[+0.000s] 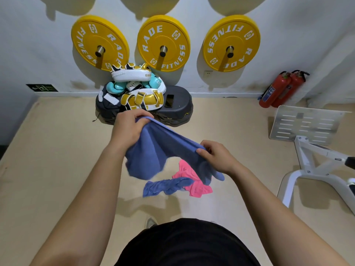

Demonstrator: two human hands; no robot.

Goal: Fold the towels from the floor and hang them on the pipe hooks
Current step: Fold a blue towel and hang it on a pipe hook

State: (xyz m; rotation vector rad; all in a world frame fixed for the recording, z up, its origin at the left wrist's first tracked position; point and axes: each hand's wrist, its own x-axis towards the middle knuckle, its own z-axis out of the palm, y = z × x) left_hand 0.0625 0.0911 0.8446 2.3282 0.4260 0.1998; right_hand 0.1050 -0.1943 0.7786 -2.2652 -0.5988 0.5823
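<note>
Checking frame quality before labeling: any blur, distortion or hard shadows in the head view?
Head view: wide-angle bending bows the floor edge; motion blur on the hanging blue towel; soft shadows under the yellow plates on the wall; both hands sharp, no glare.

white wall, yellow weight plates, beige floor

You've got a plain blue towel up top, no pattern. On the tan floor: a second blue towel, crumpled, and a pink towel. Three weight plates are yellow with white "RADE FITNESS" lettering, against a white wall. Step platform is dark grey. Pads on it are white and gold, with teal bits. Two extinguishers are red. Your shirt is black.
</note>
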